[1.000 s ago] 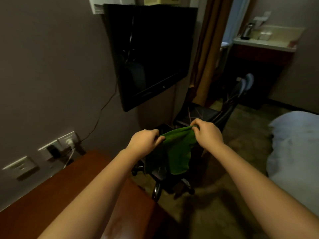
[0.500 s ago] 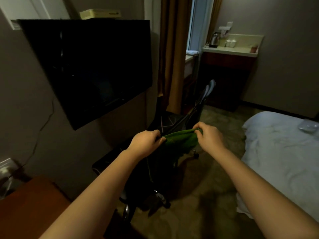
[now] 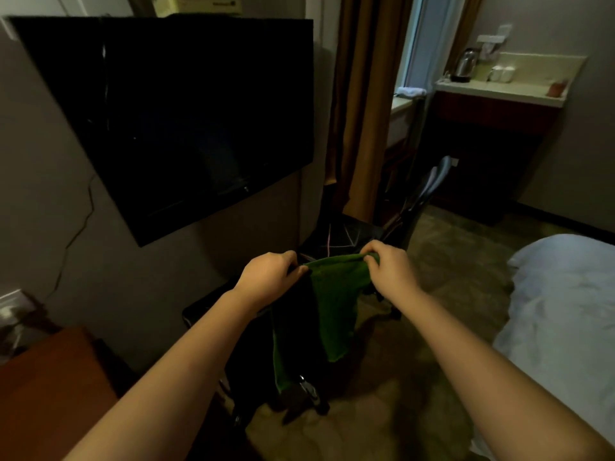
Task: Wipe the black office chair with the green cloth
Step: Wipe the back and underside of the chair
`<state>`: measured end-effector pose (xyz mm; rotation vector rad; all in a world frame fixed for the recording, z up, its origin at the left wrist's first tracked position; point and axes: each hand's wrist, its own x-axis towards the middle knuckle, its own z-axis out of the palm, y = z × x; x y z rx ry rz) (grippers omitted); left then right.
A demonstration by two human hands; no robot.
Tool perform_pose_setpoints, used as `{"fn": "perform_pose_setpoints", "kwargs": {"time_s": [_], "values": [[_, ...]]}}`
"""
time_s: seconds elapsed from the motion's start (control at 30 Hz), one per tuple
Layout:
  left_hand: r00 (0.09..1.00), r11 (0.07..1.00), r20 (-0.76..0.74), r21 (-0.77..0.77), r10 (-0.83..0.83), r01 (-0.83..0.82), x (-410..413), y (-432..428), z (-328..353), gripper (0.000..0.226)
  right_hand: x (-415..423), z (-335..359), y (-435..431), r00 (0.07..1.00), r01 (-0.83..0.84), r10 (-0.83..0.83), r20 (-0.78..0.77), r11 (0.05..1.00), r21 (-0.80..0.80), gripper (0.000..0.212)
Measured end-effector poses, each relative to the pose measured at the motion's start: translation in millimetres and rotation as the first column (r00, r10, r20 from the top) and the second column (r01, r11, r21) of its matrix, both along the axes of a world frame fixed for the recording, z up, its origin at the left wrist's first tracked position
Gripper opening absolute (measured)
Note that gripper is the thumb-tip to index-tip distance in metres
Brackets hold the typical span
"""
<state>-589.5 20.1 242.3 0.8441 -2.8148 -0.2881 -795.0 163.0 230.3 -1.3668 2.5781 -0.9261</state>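
Much of the black office chair [image 3: 253, 361] was lost in shadow. Its body read only as a dark mass below the hands, with one caster [image 3: 308, 394] catching a glint of light near the floor. Whether the dark seat-like surface and the slanted frame beyond the hands belonged to the same chair could not be told.

The soft green cloth [image 3: 332, 304] hung in front of that dark mass. Its top edge was stretched between the two hands, its lower part drooped toward the chair's base, and a narrow strip of it showed further left. A black band cut across the cloth, and what lay there was unclear.

The left hand [image 3: 269, 277] pinched the cloth's left top corner with fingers curled. The right hand [image 3: 391, 271] pinched the right end of the same edge, its fingertips tucked into the fabric. Both bare forearms ran out of the bottom of the frame.

The floor was a mottled beige carpet [image 3: 449, 261]. A large black flat television [image 3: 186, 121] was mounted on the grey wall [image 3: 43, 161], with a thin cable [image 3: 78, 224] trailing down beside it. A brown wooden desk [image 3: 50, 387] was cut off at the lower left. A bed with pale sheets [image 3: 562, 311] ran off the right edge. Behind stood a long brown curtain [image 3: 359, 94] and a pale counter [image 3: 506, 91] carrying a metal kettle [image 3: 465, 66].
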Motion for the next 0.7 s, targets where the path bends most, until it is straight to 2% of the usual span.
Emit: {"fn": "perform_pose_setpoints", "kwargs": {"time_s": [0.17,0.37,0.6,0.7], "values": [[0.998,0.997,-0.008,0.033,0.067,-0.066,-11.4,-61.9,-21.0,0.028,-20.0,-6.6,-73.8,0.997,-0.064,0.065,-0.043,0.998,0.015,0.016],[0.997,0.994,0.029,0.075,0.072,-0.074,-30.7,-112.3,-46.0,0.027,-44.7,-15.6,-146.2,0.992,-0.113,0.116,-0.04,0.991,0.066,0.015],[0.985,0.986,0.167,0.152,0.047,-0.072,-31.9,-142.4,-75.9,0.027,-48.8,-49.9,-181.1,0.979,-0.193,0.201,-0.027,0.967,0.167,0.015],[0.987,0.987,0.148,0.134,0.064,-0.085,-33.9,-147.4,-77.8,0.026,-51.7,-55.3,-188.5,0.973,-0.22,0.229,-0.036,0.961,0.167,0.016]]}}
